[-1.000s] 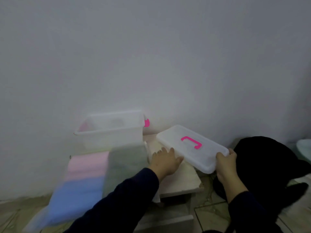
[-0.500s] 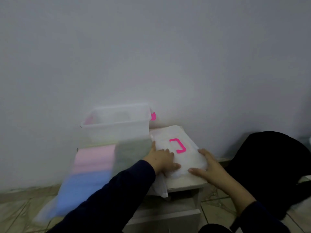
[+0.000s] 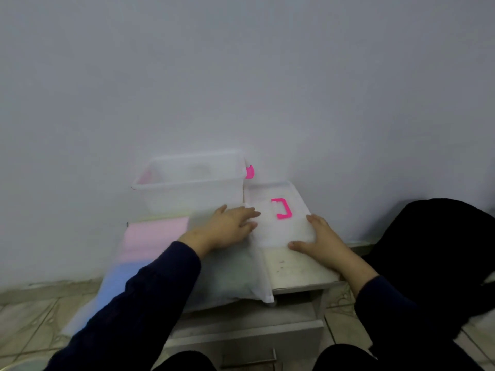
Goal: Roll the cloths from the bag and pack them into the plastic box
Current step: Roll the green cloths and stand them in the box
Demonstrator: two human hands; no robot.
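Now your left hand [image 3: 227, 226] lies flat with its fingers straight, resting on the frosted bag [image 3: 227, 274] of cloths and reaching to the left edge of the lid [image 3: 278, 223]. Your right hand [image 3: 318, 242] is also released, fingers stretched along the lid's right edge and thumb lying along its near edge; it presses rather than grips. The translucent lid with its pink handle [image 3: 281, 208] lies flat on the counter [image 3: 294, 271], just right of the plastic box [image 3: 190, 183]. That box stands open at the back of the counter against the wall [image 3: 241, 76], a pink clasp [image 3: 249, 172] showing at its right end. The bag stretches from in front of the box over the counter's near edge, and pink and blue cloths [image 3: 139, 250] show through its left part, blurred. A black shape [image 3: 434, 263] sits to the right on the tiled floor [image 3: 32, 317], too dark to make out what it is.
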